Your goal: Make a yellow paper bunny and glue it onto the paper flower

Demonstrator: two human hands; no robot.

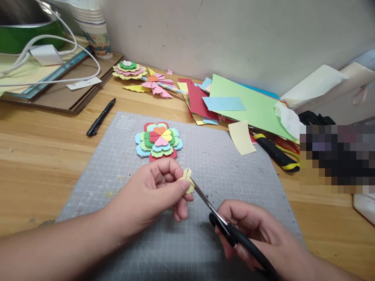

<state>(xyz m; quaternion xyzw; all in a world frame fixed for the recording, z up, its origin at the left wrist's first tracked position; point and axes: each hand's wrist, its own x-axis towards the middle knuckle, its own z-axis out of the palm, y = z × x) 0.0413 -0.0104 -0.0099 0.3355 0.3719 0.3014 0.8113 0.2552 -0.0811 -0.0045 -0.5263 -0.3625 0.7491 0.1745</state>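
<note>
- The left hand (155, 191) is raised above the grey gridded cutting mat (234, 164), its fingers (183, 186) pinched on a small folded pale-yellow paper piece (187, 175). The paper sticks out to the right of the thumb and forefinger.
- The right hand (252, 230) lies lower and to the right, nearer the camera. Its fingers are curled through the handles of the black-handled steel scissors (222, 224).
- The scissors' long axis slants from the right hand up and to the left. The blade tips meet the yellow piece at its right edge, just beside the left thumb. The blades look almost together, but whether paper sits between them cannot be made out.
- The paper therefore lies up and to the left of the right hand, in line with the blades.
- Beyond both hands, a layered multicoloured paper flower (158, 141) lies flat on the mat, well apart from the scissors.
- A black pen (101, 117) lies on the wooden table (38, 156) to the left, and loose coloured paper sheets (249, 101) are piled to the right.
</note>
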